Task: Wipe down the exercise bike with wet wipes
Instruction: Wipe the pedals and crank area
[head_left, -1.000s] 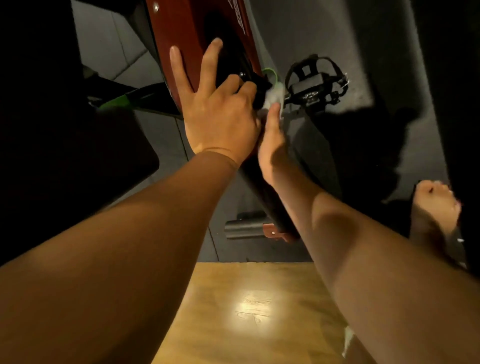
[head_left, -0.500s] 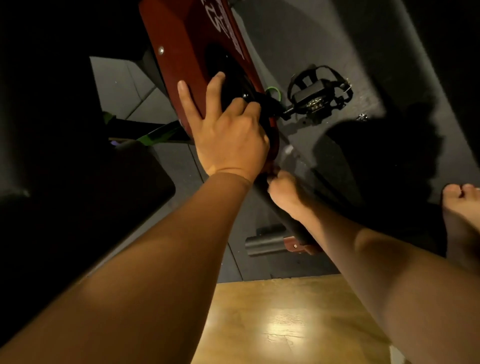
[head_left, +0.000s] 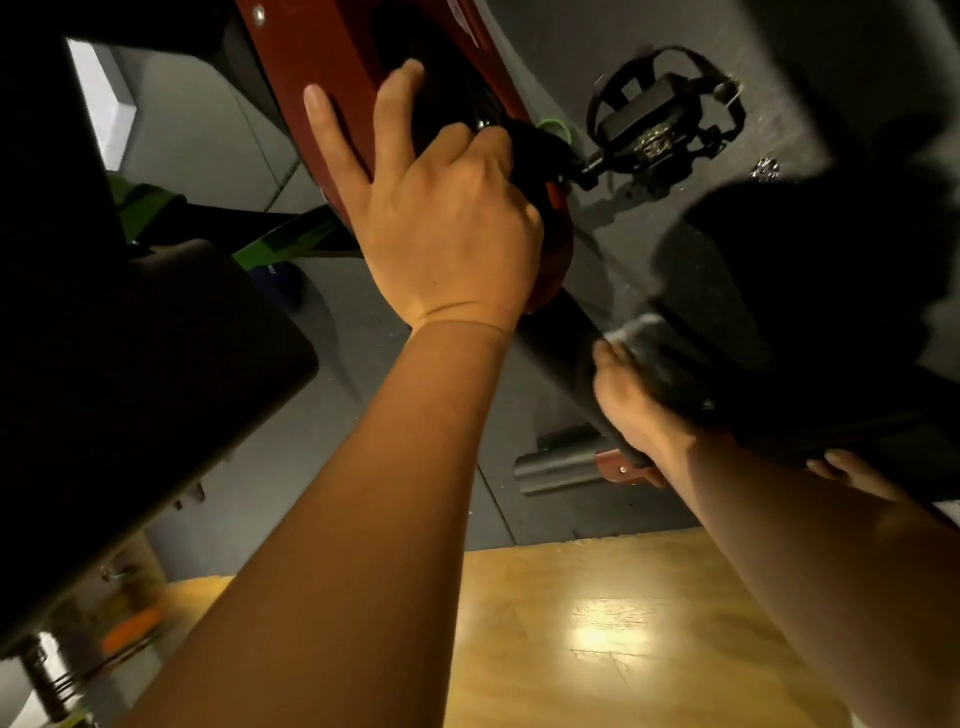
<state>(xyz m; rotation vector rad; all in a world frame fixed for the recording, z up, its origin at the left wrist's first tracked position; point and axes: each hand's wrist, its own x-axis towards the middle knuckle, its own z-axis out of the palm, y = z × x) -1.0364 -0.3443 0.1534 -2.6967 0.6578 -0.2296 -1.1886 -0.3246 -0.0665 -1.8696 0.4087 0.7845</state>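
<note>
The exercise bike's red body (head_left: 332, 78) fills the top centre, seen from above. My left hand (head_left: 441, 218) rests on it, two fingers stretched over the red panel and the others curled round the black crank (head_left: 540, 150). The black pedal (head_left: 660, 124) with its strap sticks out to the right. Lower right, my right hand (head_left: 634, 405) grips the bike's black lower frame tube (head_left: 566, 338), with a pale wet wipe (head_left: 636, 330) showing in shadow just above its fingers.
The dark saddle (head_left: 130, 389) looms at the left. A grey foot end cap (head_left: 556, 467) of the bike's base lies on the dark floor mat (head_left: 597, 62). Wooden floor (head_left: 571, 649) runs along the bottom. A bare foot (head_left: 857, 473) shows at the right.
My right hand has slid with the wipe from beside the crank down along the lower frame tube. My left hand has kept its place on the red body and crank.
</note>
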